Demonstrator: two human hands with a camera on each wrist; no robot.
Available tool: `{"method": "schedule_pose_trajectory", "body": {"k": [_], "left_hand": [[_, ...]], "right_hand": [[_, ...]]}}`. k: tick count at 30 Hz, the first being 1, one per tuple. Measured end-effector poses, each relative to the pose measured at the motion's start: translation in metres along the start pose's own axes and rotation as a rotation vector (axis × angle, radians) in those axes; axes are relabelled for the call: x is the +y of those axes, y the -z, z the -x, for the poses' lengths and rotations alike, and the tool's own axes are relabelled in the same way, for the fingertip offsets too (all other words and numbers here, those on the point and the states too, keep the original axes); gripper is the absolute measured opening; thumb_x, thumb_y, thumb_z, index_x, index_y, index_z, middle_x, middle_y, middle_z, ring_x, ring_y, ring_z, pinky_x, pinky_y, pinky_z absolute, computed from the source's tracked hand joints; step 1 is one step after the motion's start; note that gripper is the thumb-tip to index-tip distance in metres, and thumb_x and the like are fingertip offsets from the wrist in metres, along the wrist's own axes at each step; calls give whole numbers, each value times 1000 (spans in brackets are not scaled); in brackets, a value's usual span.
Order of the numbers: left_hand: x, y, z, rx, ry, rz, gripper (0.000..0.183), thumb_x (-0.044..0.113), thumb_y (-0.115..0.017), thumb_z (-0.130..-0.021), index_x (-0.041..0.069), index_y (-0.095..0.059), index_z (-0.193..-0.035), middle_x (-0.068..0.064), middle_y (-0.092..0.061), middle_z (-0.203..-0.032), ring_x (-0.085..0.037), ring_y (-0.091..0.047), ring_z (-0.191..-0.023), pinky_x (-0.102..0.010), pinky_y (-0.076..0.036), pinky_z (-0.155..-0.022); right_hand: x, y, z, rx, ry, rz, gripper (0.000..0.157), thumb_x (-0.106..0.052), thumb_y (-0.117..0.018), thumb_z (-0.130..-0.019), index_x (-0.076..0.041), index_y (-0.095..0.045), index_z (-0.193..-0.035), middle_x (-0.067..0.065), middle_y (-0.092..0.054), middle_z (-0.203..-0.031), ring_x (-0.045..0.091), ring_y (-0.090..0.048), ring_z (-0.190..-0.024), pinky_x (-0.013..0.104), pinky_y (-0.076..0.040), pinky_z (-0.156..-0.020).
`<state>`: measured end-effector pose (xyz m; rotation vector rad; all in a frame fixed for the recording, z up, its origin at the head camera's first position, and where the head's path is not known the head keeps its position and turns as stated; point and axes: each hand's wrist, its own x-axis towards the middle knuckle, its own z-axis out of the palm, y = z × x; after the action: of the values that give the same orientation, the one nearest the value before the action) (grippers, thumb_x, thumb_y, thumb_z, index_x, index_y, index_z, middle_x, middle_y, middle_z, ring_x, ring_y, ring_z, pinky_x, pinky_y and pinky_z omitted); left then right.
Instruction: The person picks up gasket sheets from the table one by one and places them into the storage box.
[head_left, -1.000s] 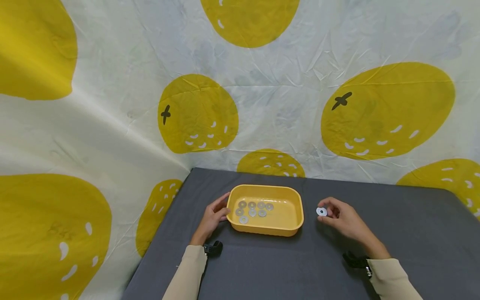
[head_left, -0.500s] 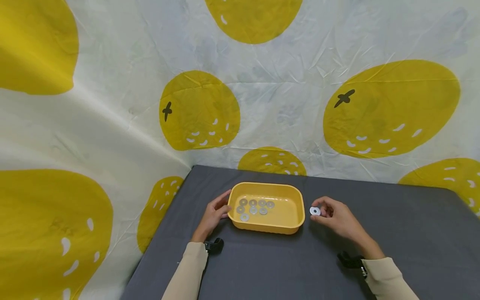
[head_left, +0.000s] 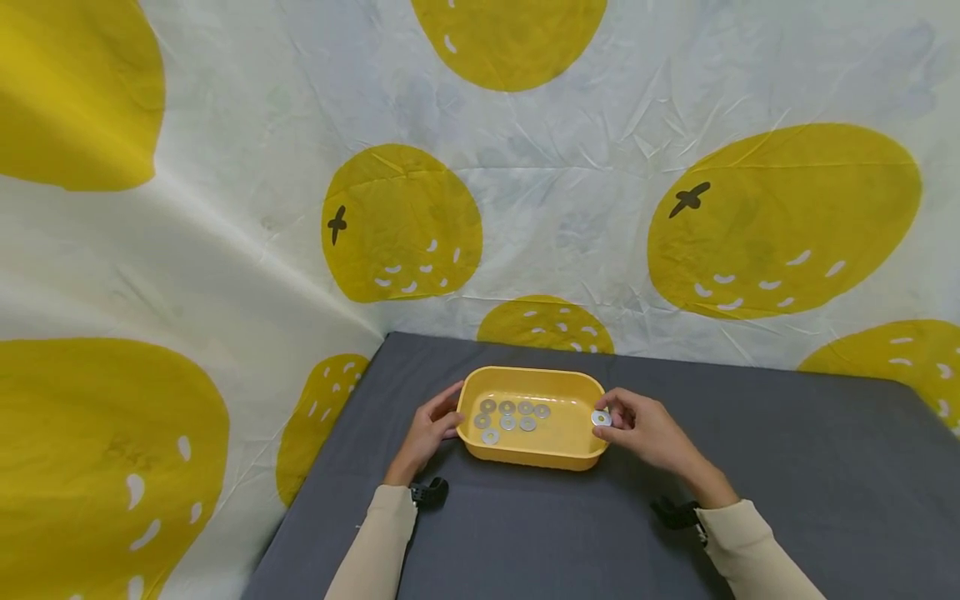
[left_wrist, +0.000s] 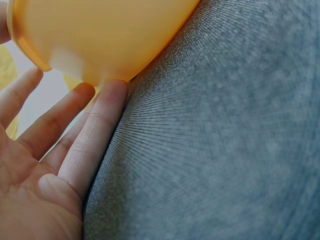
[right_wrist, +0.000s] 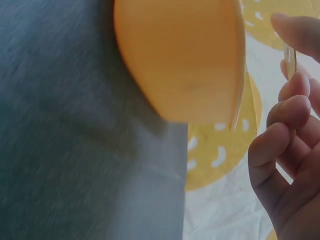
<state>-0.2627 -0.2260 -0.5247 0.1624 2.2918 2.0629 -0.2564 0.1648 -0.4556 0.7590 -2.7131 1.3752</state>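
A yellow rectangular plastic tub [head_left: 534, 457] stands on the table, with several flat silver washers [head_left: 507, 423] lying in its left half. At its left end my left hand [head_left: 423, 433] grips it, thumb at the rim and fingers against the outer wall. The left wrist view has those fingertips [left_wrist: 114, 90] right at the tub's lower side. My right hand [head_left: 651, 435] pinches another washer [head_left: 601, 418] between thumb and fingers, over the tub's right rim. Seen edge-on in the right wrist view, this washer [right_wrist: 290, 61] is partly covered by the fingers, above rim height.
Dark grey cloth [head_left: 525, 533] covers the table under the tub and both arms. A white hanging sheet [head_left: 555, 217] printed with yellow fruit rises behind the table and along its left side. Black straps with cameras [head_left: 429, 492] sit on both wrists.
My right hand has moved left with the pinched washer, from beside the tub to over its right rim. The left hand keeps its hold, and the washers in the tub lie as before.
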Motion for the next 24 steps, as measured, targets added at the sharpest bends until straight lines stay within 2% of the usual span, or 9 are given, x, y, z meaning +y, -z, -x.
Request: {"method": "schedule_pose_trajectory", "body": {"k": [5,15,24], "left_hand": [[-1,0,-1,6,0,-19,58,12,-63,-99,27,-49,-154,-19,-60,-144,-39,-61,-126,-36,-62,-88],[-2,0,-1,6,-4,-15,58,12,-63,-99,25,-49,-154,-20,-60,-143,-41,-61,-125,-35,-62,-87],[-1,0,-2,2,-1,-2,58,12,-63,-99,26,-49,-154,-19,-59,-145,-40,-61,-126,-36,-62,-87]], "right_hand": [[-9,-8,-11,-25,28,-3,26,-17,-82,-87,-11,-66,-106,-2,-51,-75,5,-45,-59,23,-42,-54],[-25,-24,-28,-76,29,-17,25,-16,-81,-88,-10,-67,-108,-1,-52,-74,8,-45,-60,23,-41,-57],[-30,-45,-45,-129,48,-58,25,-17,-80,-89,-10,-66,-108,1,-52,-74,8,-44,-58,23,-40,-56]]}}
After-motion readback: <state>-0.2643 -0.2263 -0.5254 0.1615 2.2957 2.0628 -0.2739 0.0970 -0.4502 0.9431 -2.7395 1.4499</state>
